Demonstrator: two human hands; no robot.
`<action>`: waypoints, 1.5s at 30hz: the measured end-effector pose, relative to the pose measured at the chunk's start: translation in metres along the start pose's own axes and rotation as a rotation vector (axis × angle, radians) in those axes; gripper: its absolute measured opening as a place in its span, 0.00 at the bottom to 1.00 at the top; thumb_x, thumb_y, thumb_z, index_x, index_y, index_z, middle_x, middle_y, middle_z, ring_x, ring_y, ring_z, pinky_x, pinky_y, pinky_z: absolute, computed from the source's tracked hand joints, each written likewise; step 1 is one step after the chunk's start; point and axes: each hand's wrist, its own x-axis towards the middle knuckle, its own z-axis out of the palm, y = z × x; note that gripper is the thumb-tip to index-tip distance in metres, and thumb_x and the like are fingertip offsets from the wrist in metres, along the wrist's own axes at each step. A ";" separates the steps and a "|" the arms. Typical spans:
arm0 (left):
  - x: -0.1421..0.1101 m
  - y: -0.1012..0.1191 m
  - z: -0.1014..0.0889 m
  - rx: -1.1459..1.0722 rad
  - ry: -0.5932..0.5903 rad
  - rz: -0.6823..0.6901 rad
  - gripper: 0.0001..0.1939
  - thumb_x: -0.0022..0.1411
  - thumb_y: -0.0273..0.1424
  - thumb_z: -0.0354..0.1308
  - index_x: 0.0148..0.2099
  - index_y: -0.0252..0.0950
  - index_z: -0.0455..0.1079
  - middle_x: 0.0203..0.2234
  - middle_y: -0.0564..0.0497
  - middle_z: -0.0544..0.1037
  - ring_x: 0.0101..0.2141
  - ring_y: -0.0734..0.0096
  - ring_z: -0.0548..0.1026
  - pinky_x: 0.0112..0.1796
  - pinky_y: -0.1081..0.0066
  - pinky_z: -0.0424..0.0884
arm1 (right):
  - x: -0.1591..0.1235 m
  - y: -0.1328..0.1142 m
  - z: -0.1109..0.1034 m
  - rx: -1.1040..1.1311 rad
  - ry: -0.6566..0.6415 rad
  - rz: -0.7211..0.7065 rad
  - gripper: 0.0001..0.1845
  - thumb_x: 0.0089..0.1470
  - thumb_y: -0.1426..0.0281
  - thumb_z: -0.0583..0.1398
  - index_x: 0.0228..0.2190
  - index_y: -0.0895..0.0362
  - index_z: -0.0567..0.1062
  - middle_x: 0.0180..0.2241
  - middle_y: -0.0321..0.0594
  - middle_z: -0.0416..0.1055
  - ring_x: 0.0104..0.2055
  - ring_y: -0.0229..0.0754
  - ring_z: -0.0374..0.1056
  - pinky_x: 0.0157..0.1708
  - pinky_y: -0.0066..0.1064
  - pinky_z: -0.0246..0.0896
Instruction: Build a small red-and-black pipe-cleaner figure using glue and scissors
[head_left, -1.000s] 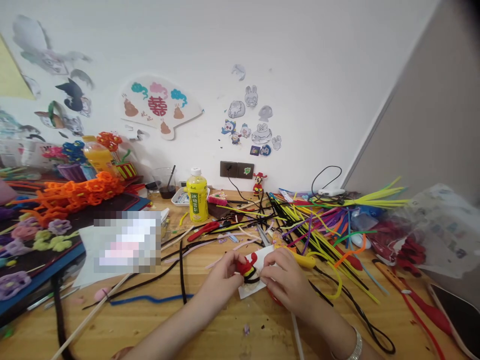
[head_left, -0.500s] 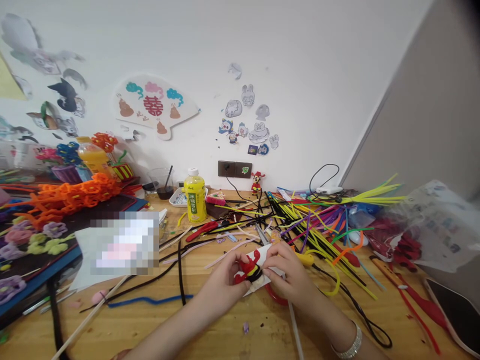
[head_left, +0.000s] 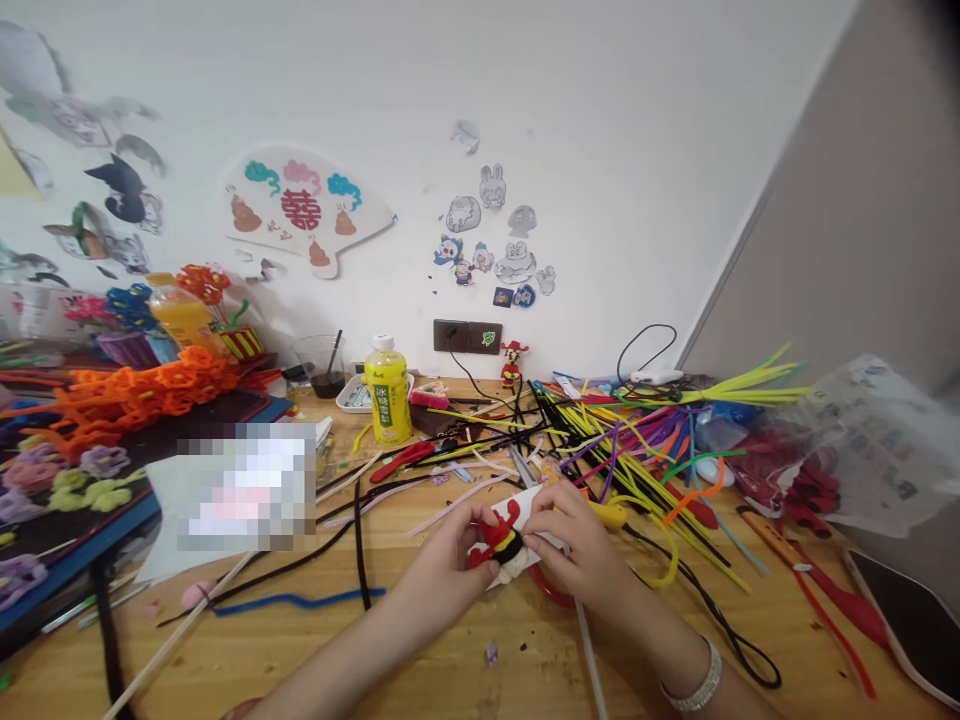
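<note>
So the doll (head_left: 511, 546) is the star here, and it's a tiny fuzzy thing, mostly bright red, with a yellow band across the middle and a black part right next to that. A red curl sticks up at the top edge, more red pokes out at the left, and there's a pale cream bit at the bottom end. It's lying tilted, not upright, and the finer details are too small and too covered for me to make out.

Where is it? Between both hands, just above the table (head_left: 420, 660), with a white card (head_left: 526, 499) behind and under it. The left hand (head_left: 454, 555) has its fingers wrapped on the red side, thumb below, so that one's definitely grasping the doll. The right hand (head_left: 574, 540) has its fingers bent in at the other edge, by the black part; can't tell if they're pinching it or just touching.

Under the right hand there's a red loop (head_left: 551, 590) peeking out, and a yellow tool (head_left: 611, 515) just beside it. Loads of fuzzy stems (head_left: 645, 470) are heaped past the hands, and a little figure (head_left: 511, 365) in a red hat stands by the wall, also red, yellow and black.
</note>
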 end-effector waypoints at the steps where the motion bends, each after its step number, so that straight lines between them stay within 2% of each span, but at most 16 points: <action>1: 0.000 0.000 0.000 0.004 -0.001 0.001 0.15 0.37 0.18 0.52 0.30 0.38 0.58 0.27 0.56 0.64 0.34 0.71 0.66 0.35 0.71 0.62 | 0.000 0.000 0.000 -0.010 -0.002 -0.002 0.06 0.55 0.73 0.54 0.28 0.55 0.71 0.31 0.38 0.63 0.35 0.41 0.59 0.35 0.34 0.55; 9: 0.000 -0.001 -0.001 0.050 0.013 0.006 0.15 0.38 0.18 0.53 0.30 0.38 0.58 0.27 0.56 0.65 0.33 0.70 0.66 0.36 0.70 0.63 | -0.001 0.000 -0.001 -0.043 0.011 0.000 0.05 0.53 0.73 0.56 0.29 0.54 0.72 0.31 0.38 0.64 0.35 0.41 0.60 0.35 0.34 0.55; 14: 0.000 -0.007 -0.001 0.079 0.011 0.031 0.15 0.38 0.18 0.52 0.31 0.37 0.59 0.28 0.55 0.65 0.33 0.71 0.65 0.36 0.70 0.63 | 0.000 0.001 -0.001 0.045 0.009 0.053 0.04 0.51 0.73 0.57 0.29 0.55 0.73 0.31 0.39 0.64 0.37 0.41 0.61 0.37 0.35 0.56; 19: 0.001 -0.013 -0.003 0.122 0.006 0.092 0.16 0.39 0.17 0.51 0.32 0.37 0.60 0.29 0.55 0.65 0.34 0.71 0.65 0.36 0.70 0.63 | 0.003 0.002 0.000 0.299 -0.018 0.252 0.01 0.47 0.73 0.60 0.26 0.56 0.71 0.32 0.38 0.64 0.38 0.41 0.63 0.41 0.34 0.57; 24: 0.001 -0.018 -0.005 0.195 -0.006 0.110 0.15 0.41 0.17 0.51 0.33 0.37 0.61 0.31 0.53 0.67 0.33 0.71 0.66 0.35 0.71 0.64 | 0.003 0.003 0.004 0.630 -0.097 0.531 0.07 0.45 0.69 0.61 0.30 0.56 0.70 0.32 0.38 0.68 0.38 0.42 0.66 0.41 0.36 0.59; 27: 0.001 -0.022 -0.007 0.260 0.013 0.120 0.17 0.41 0.16 0.50 0.35 0.37 0.61 0.32 0.53 0.68 0.33 0.71 0.66 0.35 0.71 0.64 | 0.001 0.005 0.010 0.841 -0.133 0.626 0.11 0.44 0.67 0.63 0.30 0.56 0.68 0.32 0.37 0.70 0.37 0.41 0.67 0.39 0.35 0.60; 35: 0.003 -0.030 -0.010 0.349 0.021 0.160 0.17 0.42 0.15 0.50 0.35 0.37 0.61 0.32 0.53 0.68 0.34 0.70 0.66 0.35 0.71 0.64 | -0.004 0.011 0.019 1.040 -0.092 0.714 0.22 0.40 0.65 0.66 0.33 0.54 0.61 0.30 0.34 0.72 0.34 0.39 0.70 0.35 0.32 0.60; 45: 0.001 -0.029 -0.009 0.385 0.031 0.165 0.17 0.42 0.15 0.50 0.35 0.38 0.62 0.32 0.52 0.69 0.34 0.70 0.66 0.36 0.71 0.64 | -0.002 0.005 0.017 0.972 -0.060 0.706 0.21 0.40 0.68 0.66 0.35 0.55 0.62 0.25 0.30 0.70 0.28 0.35 0.67 0.31 0.29 0.58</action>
